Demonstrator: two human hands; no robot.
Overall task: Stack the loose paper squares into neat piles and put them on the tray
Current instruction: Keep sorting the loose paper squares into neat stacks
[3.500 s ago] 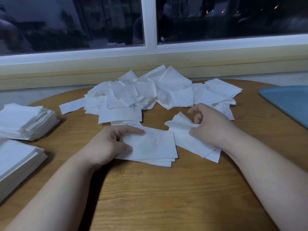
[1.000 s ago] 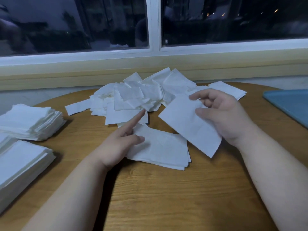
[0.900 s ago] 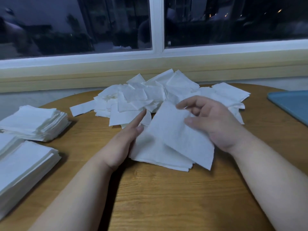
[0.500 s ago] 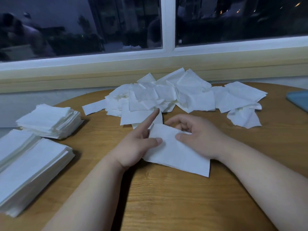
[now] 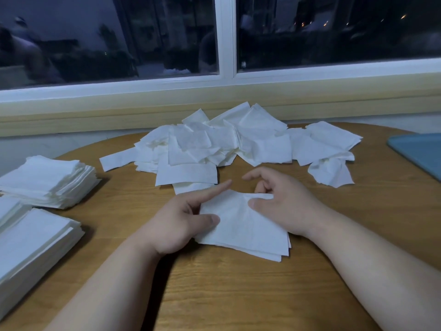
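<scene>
A small pile of white paper squares (image 5: 245, 230) lies on the wooden table (image 5: 238, 295) in front of me. My left hand (image 5: 179, 223) holds its left edge, thumb on top, index finger stretched along the far edge. My right hand (image 5: 286, 204) pinches the pile's far right corner, thumb pressed on the top sheet, which is creased there. Behind the hands spreads a loose heap of paper squares (image 5: 226, 144). The blue tray (image 5: 420, 151) shows at the right edge, only partly in view.
Two neat white paper stacks stand at the left: one further back (image 5: 47, 180), a larger one near the table's edge (image 5: 31, 242). A window sill and wall run close behind the table. Bare wood lies between my forearms.
My right hand picked a square from the loose heap's near side, carried it left and laid it on the small pile. Both hands now hold that pile's edges. The view shifted left.
</scene>
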